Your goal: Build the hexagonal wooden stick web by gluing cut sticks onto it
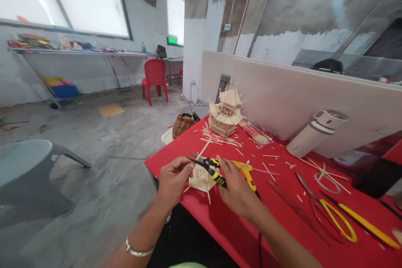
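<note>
My right hand (236,188) is wrapped around the handles of black-and-yellow snips (214,171), whose dark blades are parted and point left. Just left of the blade tips, my left hand (176,178) has thumb and fingers pinched together; whatever lies between them is too small to make out. Beneath the snips, an octagonal web-like piece of thin wooden sticks (202,181) rests near the table edge, partly hidden by my hands and the tool. A yellow glue gun (246,172) lies right beside my right hand, its body partly covered.
On the red table (220,226) stands a pagoda model of sticks (226,113), with loose sticks and plastic packs (259,133) near it. A tilted white flask (317,134), yellow-handled scissors (329,209) and a yellow cutter (361,220) lie to the right. A grey stool (28,167) is at left.
</note>
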